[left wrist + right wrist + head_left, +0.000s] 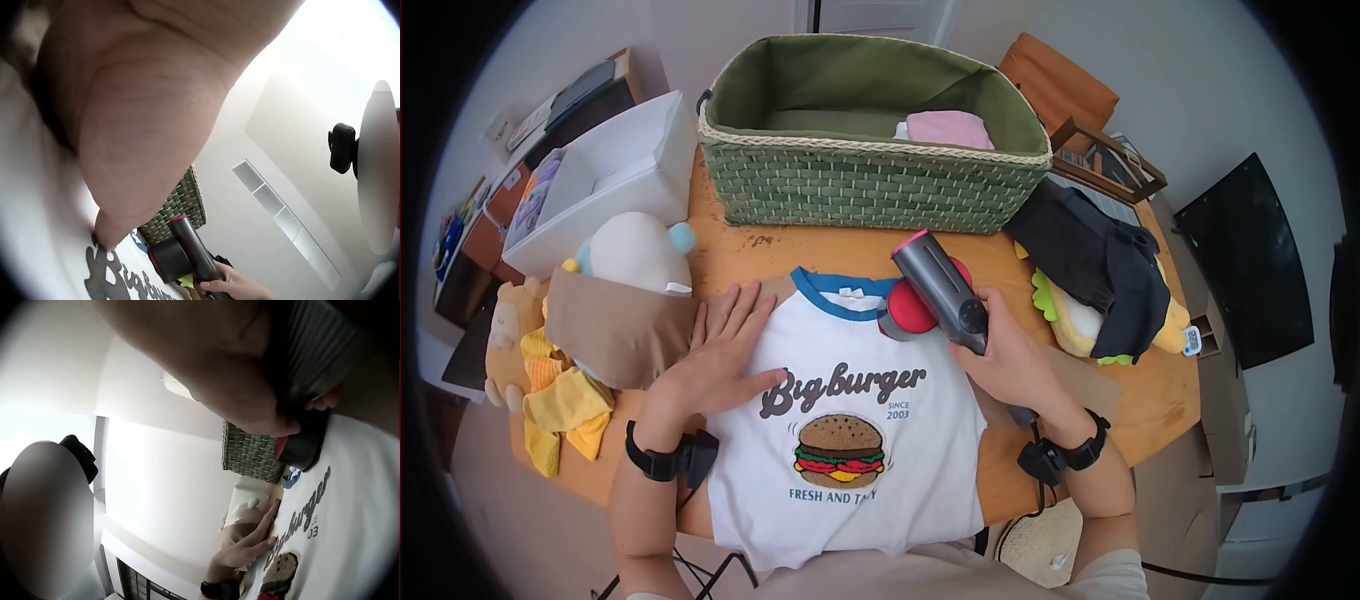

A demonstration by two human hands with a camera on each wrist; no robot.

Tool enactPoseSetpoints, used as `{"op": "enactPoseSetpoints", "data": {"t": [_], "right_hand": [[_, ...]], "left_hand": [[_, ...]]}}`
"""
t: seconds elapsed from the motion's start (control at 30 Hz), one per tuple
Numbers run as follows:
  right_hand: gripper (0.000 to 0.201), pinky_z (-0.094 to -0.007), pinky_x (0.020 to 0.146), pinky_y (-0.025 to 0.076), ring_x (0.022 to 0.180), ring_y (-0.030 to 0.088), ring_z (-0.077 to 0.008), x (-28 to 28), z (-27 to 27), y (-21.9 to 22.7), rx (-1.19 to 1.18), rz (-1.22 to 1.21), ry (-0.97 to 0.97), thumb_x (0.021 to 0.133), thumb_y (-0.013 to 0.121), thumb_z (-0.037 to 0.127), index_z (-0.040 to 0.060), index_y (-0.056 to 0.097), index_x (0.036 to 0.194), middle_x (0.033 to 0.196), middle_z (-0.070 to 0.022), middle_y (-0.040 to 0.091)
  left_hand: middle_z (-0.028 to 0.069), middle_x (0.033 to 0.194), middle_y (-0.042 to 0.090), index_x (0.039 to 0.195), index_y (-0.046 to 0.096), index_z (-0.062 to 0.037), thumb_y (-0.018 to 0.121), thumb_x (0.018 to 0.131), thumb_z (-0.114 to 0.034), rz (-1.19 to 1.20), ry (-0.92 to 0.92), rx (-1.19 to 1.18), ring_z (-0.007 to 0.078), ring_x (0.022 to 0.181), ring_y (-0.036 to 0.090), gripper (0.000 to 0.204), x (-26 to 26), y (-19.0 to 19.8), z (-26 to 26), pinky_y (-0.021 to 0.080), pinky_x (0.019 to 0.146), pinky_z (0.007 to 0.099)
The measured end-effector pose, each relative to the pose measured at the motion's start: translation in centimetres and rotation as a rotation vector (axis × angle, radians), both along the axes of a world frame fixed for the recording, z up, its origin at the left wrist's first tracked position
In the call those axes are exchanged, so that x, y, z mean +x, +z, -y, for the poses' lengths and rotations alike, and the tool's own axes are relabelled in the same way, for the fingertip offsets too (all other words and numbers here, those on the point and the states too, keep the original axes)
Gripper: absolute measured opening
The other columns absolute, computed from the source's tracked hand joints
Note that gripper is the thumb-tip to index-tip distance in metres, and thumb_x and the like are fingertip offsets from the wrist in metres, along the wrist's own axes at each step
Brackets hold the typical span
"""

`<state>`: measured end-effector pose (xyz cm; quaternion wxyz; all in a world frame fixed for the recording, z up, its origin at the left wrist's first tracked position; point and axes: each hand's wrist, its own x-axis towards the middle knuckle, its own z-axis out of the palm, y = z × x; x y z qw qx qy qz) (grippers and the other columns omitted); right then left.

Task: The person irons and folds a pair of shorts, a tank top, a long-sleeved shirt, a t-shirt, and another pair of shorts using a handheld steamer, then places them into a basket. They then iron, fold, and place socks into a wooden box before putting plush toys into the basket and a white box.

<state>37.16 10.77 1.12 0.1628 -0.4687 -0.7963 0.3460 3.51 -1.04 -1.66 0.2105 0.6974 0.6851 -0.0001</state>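
A white T-shirt with a blue collar and a brown burger print (850, 405) lies face up on the light-brown wooden worktop (840, 250), collar pointing away from the person. The right hand (1005, 345) has its fingers wrapped around the lower end of a dark-grey handheld device with a red-trimmed round head (935, 285). The device's long axis slants forward and leftward from that hand, with its head over the upper chest, just beside the collar; whether it touches the cloth is unclear. The lettering and burger print lie left of the right hand and nearer the body. The left hand (725, 350) rests flat with fingers extended, thumb on the shirt at the lettering's first letter. Of the 2 hands, the right is nearer the head.
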Motion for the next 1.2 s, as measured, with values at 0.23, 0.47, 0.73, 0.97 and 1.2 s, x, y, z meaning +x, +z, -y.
{"op": "enactPoseSetpoints", "data": {"t": [0.23, 0.47, 0.73, 0.97, 1.2], "right_hand": [[0.065, -0.0419, 0.095, 0.049, 0.111, 0.065, -0.0367, -1.3, -1.5, -0.6, -0.016, 0.003, -0.038, 0.086, 0.071, 0.014, -0.0036, 0.038, 0.139, 0.118, -0.0250, 0.061], [0.065, -0.0389, 0.097, 0.048, 0.113, 0.064, -0.0339, -0.2, -2.3, -1.5, 0.052, -0.106, -0.059, 0.085, 0.074, 0.013, -0.0024, 0.040, 0.138, 0.119, -0.0216, 0.062], [0.065, -0.0407, 0.099, 0.048, 0.118, 0.061, -0.0352, 3.5, 0.9, 2.7, -0.132, -0.087, 0.084, 0.085, 0.073, 0.012, 0.0013, 0.040, 0.140, 0.122, -0.0230, 0.060], [0.064, -0.0390, 0.098, 0.049, 0.116, 0.062, -0.0343, 5.9, 0.9, -0.2, -0.126, -0.085, 0.191, 0.086, 0.073, 0.011, 0.0021, 0.040, 0.141, 0.122, -0.0222, 0.060], [0.065, -0.0382, 0.098, 0.048, 0.115, 0.062, -0.0317, 10.5, 1.8, 0.5, -0.142, -0.047, 0.143, 0.085, 0.073, 0.008, 0.0030, 0.040, 0.142, 0.122, -0.0202, 0.060]], "left_hand": [[0.0187, 0.170, 0.008, 0.163, 0.016, -0.0059, 0.067, 0.091, -0.049, -0.005, 0.043, -0.042, 0.0361, 0.158, 0.004, 0.098, 0.0, 0.5, 0.3, 0.009, 0.126, 0.0548], [0.0193, 0.170, 0.006, 0.163, 0.014, -0.0054, 0.068, 0.091, -0.049, -0.033, 0.052, -0.053, 0.0361, 0.158, 0.002, 0.100, 0.0, 0.4, 0.0, 0.010, 0.126, 0.0530], [0.0186, 0.171, 0.003, 0.164, 0.011, -0.0074, 0.068, 0.091, -0.049, -0.015, 0.076, -0.123, 0.0340, 0.158, -0.001, 0.101, 0.3, 0.9, -0.1, 0.010, 0.126, 0.0508], [0.0185, 0.171, 0.001, 0.164, 0.009, -0.0078, 0.068, 0.091, -0.047, -0.019, 0.076, -0.116, 0.0337, 0.158, -0.002, 0.102, 0.1, 0.6, -0.1, 0.009, 0.126, 0.0505], [0.0193, 0.171, 0.001, 0.164, 0.009, -0.0085, 0.071, 0.089, -0.041, -0.019, 0.095, -0.133, 0.0341, 0.158, -0.002, 0.103, 0.3, 0.8, -0.3, 0.008, 0.126, 0.0501]]}}
